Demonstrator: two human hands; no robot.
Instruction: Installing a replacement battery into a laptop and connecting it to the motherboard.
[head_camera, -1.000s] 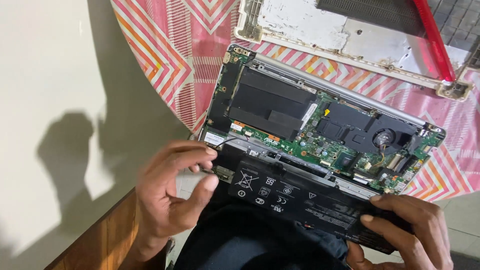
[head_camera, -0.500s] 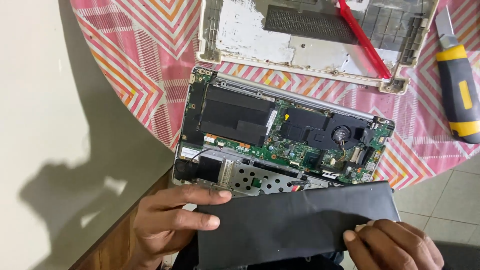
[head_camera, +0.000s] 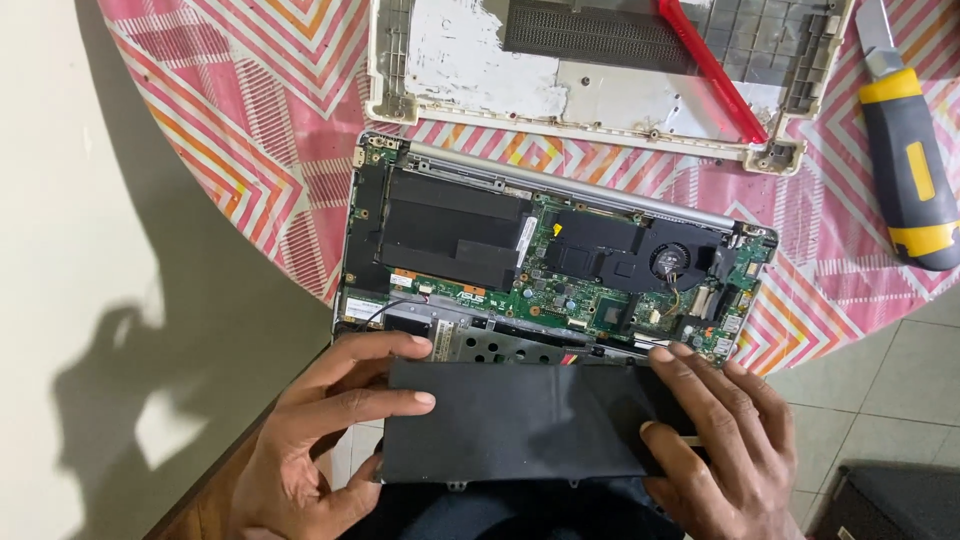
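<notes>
Since a second ago the black battery pack (head_camera: 520, 420) has been flipped, labels now hidden. The left hand (head_camera: 320, 450) and right hand (head_camera: 715, 440) pinch its ends, near the opened laptop (head_camera: 550, 260), its bay bared.

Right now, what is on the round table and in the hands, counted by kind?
Opened laptop base with green circuit board: 1
White removed bottom cover: 1
Red plastic pry stick: 1
Yellow-and-grey utility knife: 1
Flat black battery pack, held by left hand and right hand: 1
Total: 5
</notes>
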